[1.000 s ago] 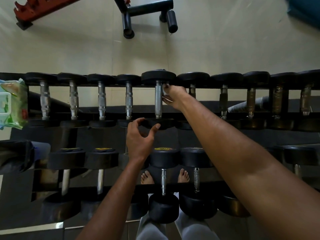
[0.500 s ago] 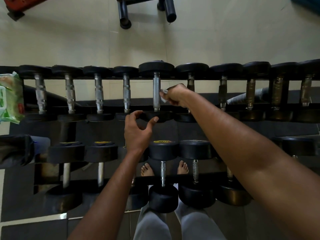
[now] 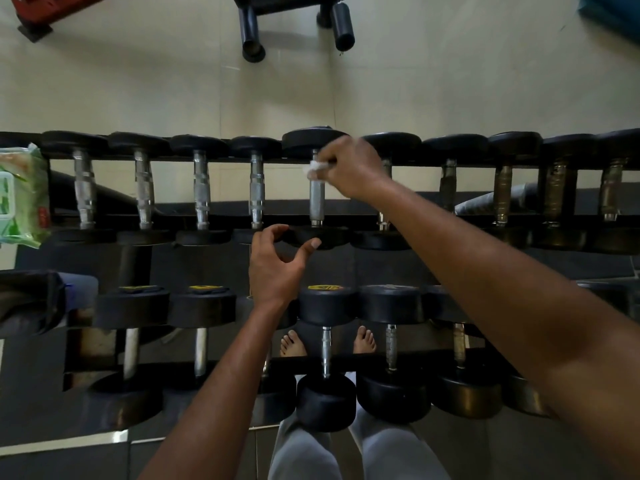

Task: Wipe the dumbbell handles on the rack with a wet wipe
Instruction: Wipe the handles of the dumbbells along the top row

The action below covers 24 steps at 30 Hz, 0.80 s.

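Observation:
A row of black dumbbells with steel handles lies across the top tier of the rack [image 3: 519, 161]. My right hand [image 3: 349, 168] pinches a small white wet wipe [image 3: 316, 169] against the upper end of the middle dumbbell's handle [image 3: 316, 202]. My left hand [image 3: 277, 265] curves its thumb and fingers round the near head [image 3: 317, 237] of that same dumbbell. A second tier of dumbbells [image 3: 327, 303] lies below, partly hidden by my arms.
A green wet-wipe packet [image 3: 20, 195] sits on the rack's left end. Beyond the rack on the pale floor stand a black bench frame [image 3: 294, 15] and a red frame [image 3: 41, 15]. My bare feet [image 3: 292, 342] show under the lower tier.
My right hand with the wipe has slid up the handle, from near its middle toward the far head. My left hand stays on the near head.

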Available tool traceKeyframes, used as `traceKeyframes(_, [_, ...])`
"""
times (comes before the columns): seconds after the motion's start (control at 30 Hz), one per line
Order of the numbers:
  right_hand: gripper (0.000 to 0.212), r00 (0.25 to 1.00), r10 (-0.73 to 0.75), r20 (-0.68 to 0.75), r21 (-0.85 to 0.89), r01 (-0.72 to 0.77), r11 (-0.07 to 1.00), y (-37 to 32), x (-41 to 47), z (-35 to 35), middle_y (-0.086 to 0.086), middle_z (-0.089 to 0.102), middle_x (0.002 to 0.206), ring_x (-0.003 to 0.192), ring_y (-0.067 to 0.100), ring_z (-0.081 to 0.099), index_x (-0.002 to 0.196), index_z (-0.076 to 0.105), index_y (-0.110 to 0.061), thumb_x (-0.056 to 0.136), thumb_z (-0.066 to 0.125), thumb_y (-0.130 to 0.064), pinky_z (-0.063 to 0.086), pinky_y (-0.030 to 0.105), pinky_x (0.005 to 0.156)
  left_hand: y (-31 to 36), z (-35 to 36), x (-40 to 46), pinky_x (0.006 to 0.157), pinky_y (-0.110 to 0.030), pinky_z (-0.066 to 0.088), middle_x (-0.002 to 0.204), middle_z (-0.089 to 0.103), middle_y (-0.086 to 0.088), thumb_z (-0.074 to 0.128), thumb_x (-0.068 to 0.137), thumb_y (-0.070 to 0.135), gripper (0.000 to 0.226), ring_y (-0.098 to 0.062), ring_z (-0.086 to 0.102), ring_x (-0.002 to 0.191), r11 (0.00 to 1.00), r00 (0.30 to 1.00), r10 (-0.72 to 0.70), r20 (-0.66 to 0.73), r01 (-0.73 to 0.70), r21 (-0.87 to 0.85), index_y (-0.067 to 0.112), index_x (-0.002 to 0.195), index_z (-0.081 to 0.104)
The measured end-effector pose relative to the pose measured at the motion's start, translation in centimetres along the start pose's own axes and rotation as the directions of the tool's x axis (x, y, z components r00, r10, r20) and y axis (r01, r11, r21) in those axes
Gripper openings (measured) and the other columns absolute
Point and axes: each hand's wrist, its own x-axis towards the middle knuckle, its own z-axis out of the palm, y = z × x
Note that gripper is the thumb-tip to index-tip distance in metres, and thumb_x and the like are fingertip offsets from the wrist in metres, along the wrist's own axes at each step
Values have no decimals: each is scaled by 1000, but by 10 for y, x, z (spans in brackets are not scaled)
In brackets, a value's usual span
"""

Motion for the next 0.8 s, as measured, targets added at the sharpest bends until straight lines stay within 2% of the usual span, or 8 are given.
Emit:
traceKeyframes(0.07, [10, 977, -190, -94, -196, 169, 966, -12, 11, -3, -11, 73, 86, 78, 13, 67, 93, 79, -28, 96, 77, -37, 50, 30, 69, 0, 0, 0, 77, -21, 54, 121, 54, 16, 83, 82, 64, 58, -4, 59, 106, 1000, 1000, -1, 4, 1, 2, 32, 125, 61])
traceKeyframes(0.1, [10, 963, -253, -97, -313, 212, 926, -13, 14, 0, -8, 75, 83, 77, 18, 70, 90, 79, -25, 98, 74, -30, 52, 31, 69, -1, 0, -1, 77, -21, 53, 121, 54, 16, 83, 82, 65, 59, -4, 59, 106, 1000, 1000, -3, 0, 3, 3, 32, 126, 61])
traceKeyframes(0.17, [15, 941, -334, -49, -550, 254, 796, -10, 14, 6, -2, 76, 86, 78, 24, 74, 98, 77, -23, 103, 65, -17, 56, 33, 68, 1, 1, -2, 77, -19, 52, 121, 54, 16, 83, 82, 64, 60, -2, 58, 105, 1000, 1000, -7, -4, 7, -1, 31, 127, 61])
traceKeyframes(0.3, [29, 906, -421, 54, -718, 328, 614, -7, 13, 12, 0, 77, 92, 75, 25, 75, 121, 72, -19, 103, 55, -5, 55, 35, 63, 2, 3, -4, 76, -15, 49, 122, 55, 13, 84, 84, 60, 59, -3, 58, 105, 1000, 1000, -11, -26, 10, -10, 28, 128, 62])
traceKeyframes(0.37, [31, 912, -405, 62, -719, 323, 616, -12, 14, 15, 2, 77, 90, 74, 25, 75, 121, 73, -20, 103, 54, -3, 53, 35, 62, 2, 4, -5, 79, -17, 50, 121, 55, 14, 84, 84, 60, 58, -3, 58, 107, 1000, 999, -13, -35, 12, -16, 28, 127, 62])
traceKeyframes(0.5, [31, 959, -278, 59, -581, 260, 771, -24, 16, 16, 5, 70, 84, 77, 27, 71, 114, 77, -17, 103, 53, -1, 52, 34, 67, 1, 4, -5, 82, -24, 56, 121, 55, 13, 84, 84, 60, 59, -4, 58, 108, 1000, 999, -10, -35, 10, -15, 28, 128, 62])
traceKeyframes(0.63, [27, 974, -179, 142, -477, 226, 849, -34, 19, 10, 4, 76, 115, 104, 27, 70, 126, 76, -24, 101, 70, -16, 55, 38, 86, 1, 4, -5, 83, -34, 61, 120, 56, 18, 83, 82, 67, 57, -7, 62, 105, 999, 998, -32, -50, 32, -7, 35, 124, 61])
traceKeyframes(0.8, [31, 921, -187, 342, -462, 338, 820, -35, 9, 19, 3, 71, 126, 106, 23, 65, 129, 74, -23, 98, 74, -23, 48, 32, 78, 5, 2, -6, 85, -35, 61, 122, 58, 16, 83, 80, 70, 63, -8, 63, 108, 998, 997, -55, -53, 55, -12, 30, 125, 63])
